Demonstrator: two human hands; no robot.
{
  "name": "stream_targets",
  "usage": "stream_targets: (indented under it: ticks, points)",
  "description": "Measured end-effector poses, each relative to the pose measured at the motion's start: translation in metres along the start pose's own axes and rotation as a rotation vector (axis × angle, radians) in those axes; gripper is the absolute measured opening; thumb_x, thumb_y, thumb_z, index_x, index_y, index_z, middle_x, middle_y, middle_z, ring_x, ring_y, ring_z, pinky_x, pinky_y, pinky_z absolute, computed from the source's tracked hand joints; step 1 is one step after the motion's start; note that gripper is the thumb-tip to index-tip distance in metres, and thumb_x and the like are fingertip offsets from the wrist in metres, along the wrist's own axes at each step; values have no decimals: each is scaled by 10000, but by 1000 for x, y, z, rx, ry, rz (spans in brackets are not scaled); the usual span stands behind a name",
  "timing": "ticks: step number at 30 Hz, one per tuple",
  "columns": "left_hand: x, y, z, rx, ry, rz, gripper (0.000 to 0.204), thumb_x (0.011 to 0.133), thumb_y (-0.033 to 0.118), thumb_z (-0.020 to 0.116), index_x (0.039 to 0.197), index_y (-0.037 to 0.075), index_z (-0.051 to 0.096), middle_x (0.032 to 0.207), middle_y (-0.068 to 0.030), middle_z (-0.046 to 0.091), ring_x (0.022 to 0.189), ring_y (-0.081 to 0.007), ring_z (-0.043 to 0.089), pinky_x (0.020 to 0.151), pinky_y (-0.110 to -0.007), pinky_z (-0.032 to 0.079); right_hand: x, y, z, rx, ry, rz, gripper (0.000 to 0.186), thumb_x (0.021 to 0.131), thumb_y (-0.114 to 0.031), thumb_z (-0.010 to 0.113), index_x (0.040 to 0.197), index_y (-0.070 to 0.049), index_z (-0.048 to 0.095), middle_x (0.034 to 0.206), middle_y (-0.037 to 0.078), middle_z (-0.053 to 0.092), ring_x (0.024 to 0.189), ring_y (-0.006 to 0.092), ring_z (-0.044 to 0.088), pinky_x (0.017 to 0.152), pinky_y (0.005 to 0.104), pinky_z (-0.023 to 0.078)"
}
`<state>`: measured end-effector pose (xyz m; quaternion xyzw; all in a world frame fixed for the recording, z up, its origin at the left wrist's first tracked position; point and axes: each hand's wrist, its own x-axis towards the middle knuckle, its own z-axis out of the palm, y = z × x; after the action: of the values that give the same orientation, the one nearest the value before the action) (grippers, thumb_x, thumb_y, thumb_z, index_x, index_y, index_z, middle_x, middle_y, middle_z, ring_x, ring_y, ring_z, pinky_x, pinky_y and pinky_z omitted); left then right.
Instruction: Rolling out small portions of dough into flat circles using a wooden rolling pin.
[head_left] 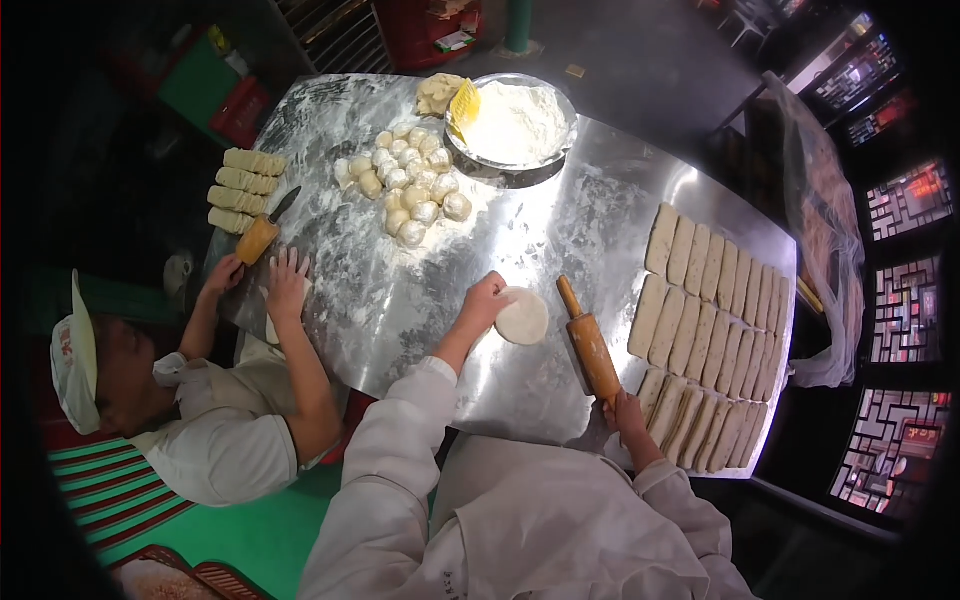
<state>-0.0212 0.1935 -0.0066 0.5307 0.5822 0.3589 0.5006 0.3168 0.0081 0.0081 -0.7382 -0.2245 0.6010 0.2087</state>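
Note:
A flat, pale dough round [524,318] lies on the floured metal table [400,330] in front of me. My left hand [482,303] is closed at its left edge, fingers curled as if pinching the rim. Just right of the round, a wooden rolling pin [594,356] slants across the tabletop, its far handle pointing away from me. Around the near handle my right hand [627,416] is closed. Pin and dough are apart. Farther off to the left sits a cluster of small floured dough balls [410,180].
A metal bowl of flour [518,120] holds a yellow scraper [464,108]; a dough lump [438,93] sits beside it. Rows of dough strips [707,300] cover the right side. At left, a co-worker [220,420] grips another rolling pin [258,240] near stacked dough pieces [243,190].

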Motion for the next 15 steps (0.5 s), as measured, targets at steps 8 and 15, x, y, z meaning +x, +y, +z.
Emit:
stream_targets:
  ticks: [8, 15]
  points:
    - [56, -30, -65, -445, 625, -215, 229, 815, 46, 697, 922, 40, 494, 681, -63, 579, 448, -130, 549, 379, -258, 427, -8, -11, -1, -43, 30, -1, 460, 997, -376, 423, 735, -49, 614, 557, 29, 532, 428, 123, 456, 418, 281, 341]
    - [-9, 66, -29, 482, 261, 222, 217, 804, 28, 698, 854, 19, 487, 793, -143, 504, 712, -318, 518, 696, -378, 471, 12, 13, -5, -307, -117, -65, 460, 851, -365, 618, 1152, -34, 512, 906, 158, 669, 842, 352, 657, 723, 431, 532]
